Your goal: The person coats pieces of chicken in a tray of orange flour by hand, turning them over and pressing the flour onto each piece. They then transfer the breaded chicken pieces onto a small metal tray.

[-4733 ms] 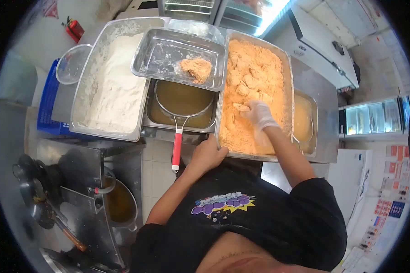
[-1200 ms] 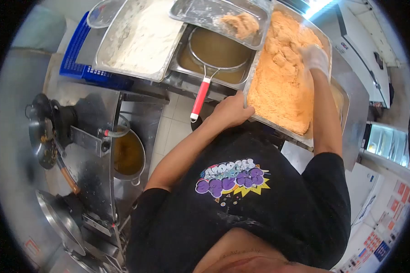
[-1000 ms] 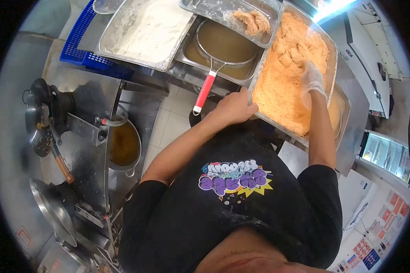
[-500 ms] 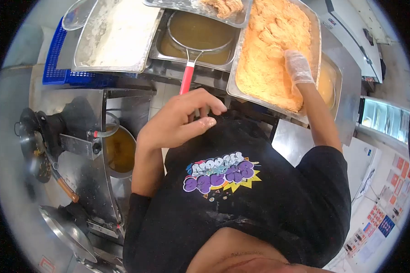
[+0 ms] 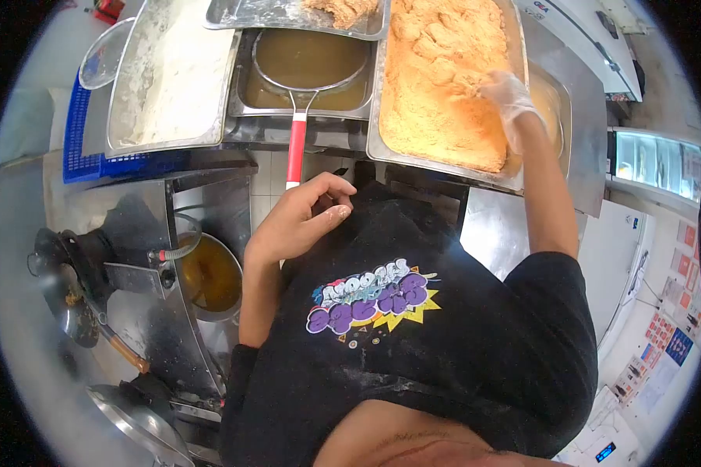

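My right hand (image 5: 508, 100), in a clear plastic glove, reaches into the steel tray (image 5: 378, 144) of orange breading (image 5: 432, 117). Its fingertips close at the edge of a lumpy breaded piece (image 5: 466, 81) that lies among other coated lumps; the glove partly hides the grip. My left hand (image 5: 300, 218) is bare and hangs in front of the black shirt, holding nothing. Its fingers curl loosely, the thumb stands apart, and white flour marks the thumb tip. Just above it is the red handle (image 5: 296, 149) of a strainer (image 5: 271, 80), which rests in a pan of cloudy liquid (image 5: 311, 58).
At the left a tray of white flour (image 5: 171, 86) sits over a blue crate (image 5: 78, 140). A smaller steel tray (image 5: 249, 15) with a breaded lump bridges the back. Lower left are a pot of brown liquid (image 5: 210, 272) and wok-like pans (image 5: 144, 428).
The view has shifted, so the trays appear further left and up. My right hand has moved from the right side of the breading to a lump, its fingers closing in. My left hand has dropped slightly.
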Demonstrator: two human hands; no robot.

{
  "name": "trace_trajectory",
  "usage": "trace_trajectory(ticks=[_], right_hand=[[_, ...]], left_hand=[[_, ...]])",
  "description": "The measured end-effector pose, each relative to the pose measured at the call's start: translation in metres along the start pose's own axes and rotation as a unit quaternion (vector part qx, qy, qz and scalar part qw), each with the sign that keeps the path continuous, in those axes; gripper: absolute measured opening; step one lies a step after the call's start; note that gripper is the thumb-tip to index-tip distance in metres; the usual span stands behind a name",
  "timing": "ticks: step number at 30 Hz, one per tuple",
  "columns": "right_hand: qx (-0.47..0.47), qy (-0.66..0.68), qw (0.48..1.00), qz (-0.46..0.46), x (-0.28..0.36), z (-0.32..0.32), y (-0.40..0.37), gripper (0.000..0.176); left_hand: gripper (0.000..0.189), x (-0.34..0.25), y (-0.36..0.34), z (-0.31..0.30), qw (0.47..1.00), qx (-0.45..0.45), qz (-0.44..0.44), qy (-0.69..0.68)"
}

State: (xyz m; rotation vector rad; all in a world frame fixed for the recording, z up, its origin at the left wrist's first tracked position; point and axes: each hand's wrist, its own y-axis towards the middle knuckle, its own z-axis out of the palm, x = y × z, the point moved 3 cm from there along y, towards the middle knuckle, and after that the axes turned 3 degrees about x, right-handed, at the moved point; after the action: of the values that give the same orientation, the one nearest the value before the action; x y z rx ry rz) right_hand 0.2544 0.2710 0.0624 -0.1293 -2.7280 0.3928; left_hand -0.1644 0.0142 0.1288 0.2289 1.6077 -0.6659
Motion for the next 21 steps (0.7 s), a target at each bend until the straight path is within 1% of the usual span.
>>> trace_trajectory(ticks=[1, 2, 3, 5, 6, 8, 9, 10, 11, 13, 14, 15, 17, 19, 21], right_hand=[[0.041, -0.121, 0.992, -0.019, 0.000, 0.002, 0.002, 0.047], [0.040, -0.120, 0.992, -0.015, -0.014, 0.016, 0.010, 0.047], [-0.039, -0.035, 0.998, -0.033, -0.038, 0.038, 0.024, 0.048], [-0.118, 0.050, 0.990, -0.056, -0.025, 0.038, 0.019, 0.050], [-0.097, 0.079, 0.992, -0.017, 0.023, 0.023, -0.013, 0.048], [-0.076, 0.109, 0.991, 0.026, 0.067, 0.011, -0.049, 0.046], [-0.011, -0.059, 0.998, -0.010, 0.077, 0.011, -0.055, 0.044], [0.055, -0.225, 0.972, -0.047, 0.082, 0.014, -0.057, 0.044], [0.054, -0.226, 0.972, -0.046, 0.077, 0.018, -0.056, 0.044], [0.051, -0.370, 0.920, -0.122, 0.066, 0.039, -0.058, 0.038], [0.006, -0.364, 0.911, -0.193, 0.061, 0.040, -0.065, 0.033], [0.005, -0.364, 0.912, -0.190, 0.054, 0.042, -0.066, 0.033], [0.058, -0.339, 0.917, -0.200, 0.060, 0.039, -0.077, 0.029], [0.048, -0.356, 0.912, -0.200, 0.067, 0.031, -0.085, 0.026], [0.037, -0.370, 0.906, -0.200, 0.065, 0.028, -0.085, 0.024]], left_hand=[[0.032, 0.001, 0.001, 0.000, 1.000, -0.004, -0.006, -0.009], [0.032, -0.001, 0.001, 0.000, 1.000, 0.000, -0.006, -0.009], [0.032, -0.004, 0.002, -0.001, 1.000, 0.000, -0.014, -0.005], [0.032, -0.005, 0.004, -0.002, 1.000, -0.004, -0.022, -0.002], [0.031, -0.002, 0.005, -0.001, 1.000, -0.008, -0.010, -0.007], [0.031, -0.002, 0.005, 0.000, 1.000, -0.007, 0.001, -0.012], [0.031, -0.002, 0.007, 0.001, 1.000, 0.001, -0.010, -0.008], [0.031, -0.002, 0.008, 0.001, 1.000, 0.009, -0.020, -0.005], [0.031, -0.002, 0.008, 0.002, 1.000, 0.009, -0.019, -0.005], [0.030, 0.002, 0.008, 0.005, 0.999, 0.013, -0.024, -0.019], [0.030, 0.005, 0.008, 0.006, 0.999, 0.016, -0.024, -0.019], [0.030, 0.007, 0.010, 0.008, 1.000, 0.008, -0.018, -0.017], [0.030, 0.007, 0.012, 0.008, 1.000, 0.007, -0.011, -0.014], [0.030, 0.004, 0.017, 0.008, 0.999, 0.027, -0.028, -0.008], [0.030, -0.001, 0.023, 0.008, 0.999, 0.033, -0.024, 0.001]])
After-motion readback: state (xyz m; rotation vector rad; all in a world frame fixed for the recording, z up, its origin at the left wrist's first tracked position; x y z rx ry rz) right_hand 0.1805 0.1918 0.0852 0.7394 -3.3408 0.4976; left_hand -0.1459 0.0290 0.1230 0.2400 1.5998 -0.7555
